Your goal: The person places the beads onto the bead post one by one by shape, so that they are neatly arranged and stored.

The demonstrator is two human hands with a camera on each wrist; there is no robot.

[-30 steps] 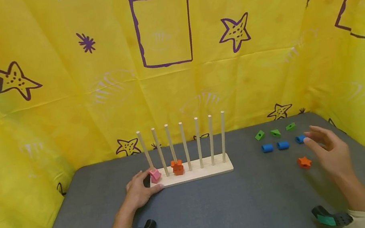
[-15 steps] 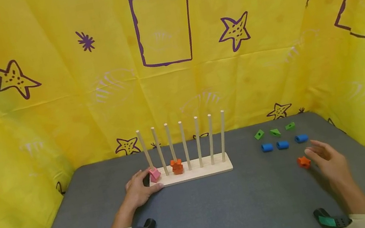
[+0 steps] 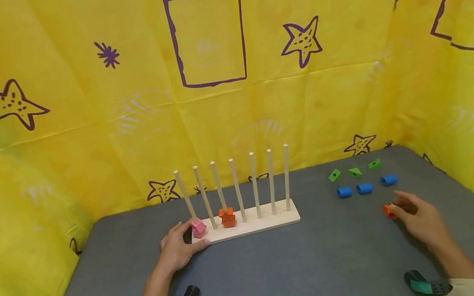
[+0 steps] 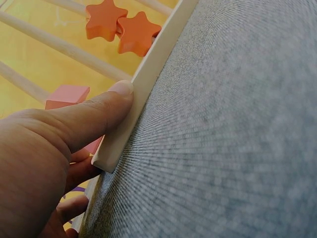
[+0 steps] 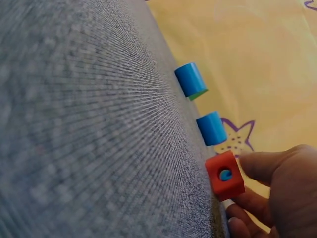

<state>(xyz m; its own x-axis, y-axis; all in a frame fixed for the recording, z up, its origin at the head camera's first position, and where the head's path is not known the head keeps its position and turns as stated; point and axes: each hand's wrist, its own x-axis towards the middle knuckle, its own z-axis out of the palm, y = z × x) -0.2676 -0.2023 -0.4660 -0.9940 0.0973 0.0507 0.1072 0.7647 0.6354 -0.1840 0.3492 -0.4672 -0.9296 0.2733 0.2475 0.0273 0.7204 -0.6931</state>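
A wooden peg rack with several upright pegs stands on the table. My left hand grips its left end, thumb on the front edge of the base and fingers behind. Beside that hand a pink block sits low on the leftmost peg. Two orange star beads are on the third peg from the left. At the right, my right hand pinches another orange star bead between thumb and fingers, close to the table. A hole shows through that bead's side in the right wrist view.
Beyond the right hand lie three blue cylinder beads in a row. Behind them are three green triangular beads. A yellow patterned cloth hangs around the back and sides of the grey table.
My right hand has moved down and toward me from the blue beads to the loose orange star bead and closed its fingers on it. The left hand stays on the rack.
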